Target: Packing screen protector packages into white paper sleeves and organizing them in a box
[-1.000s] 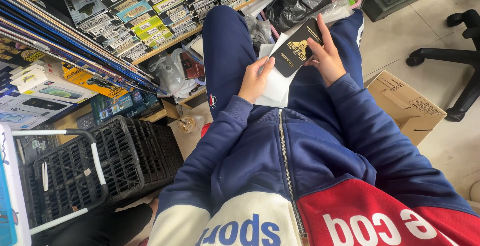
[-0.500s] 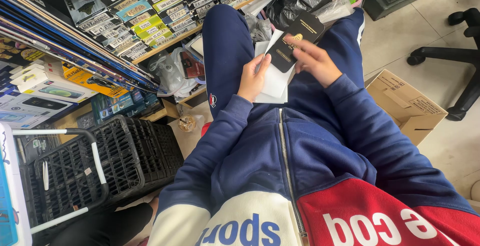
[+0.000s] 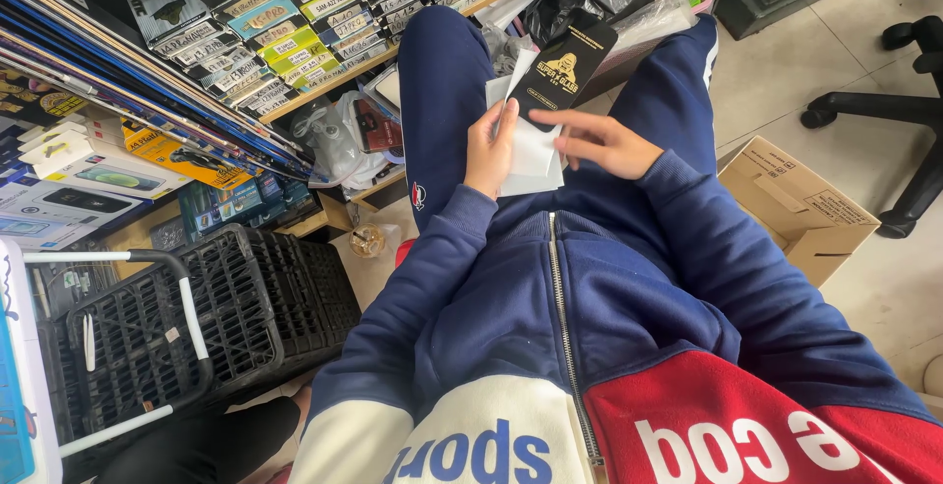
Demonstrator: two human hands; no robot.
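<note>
Moved off the black packet point(image 3: 563, 73) since earlier, right hand point(image 3: 601, 142), fingers loosely open just below it. Packet and white sheets point(image 3: 530, 155) pinched in left hand point(image 3: 488, 150), over the lap.

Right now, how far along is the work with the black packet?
Done: the black packet is out and up over the lap. In hand: the left hand holds it with white sheets; the right hand reaches to them. Left: whether it's opened can't be told.

Black flat packet point(image 3: 563, 73); brown carton point(image 3: 798, 206)
</note>
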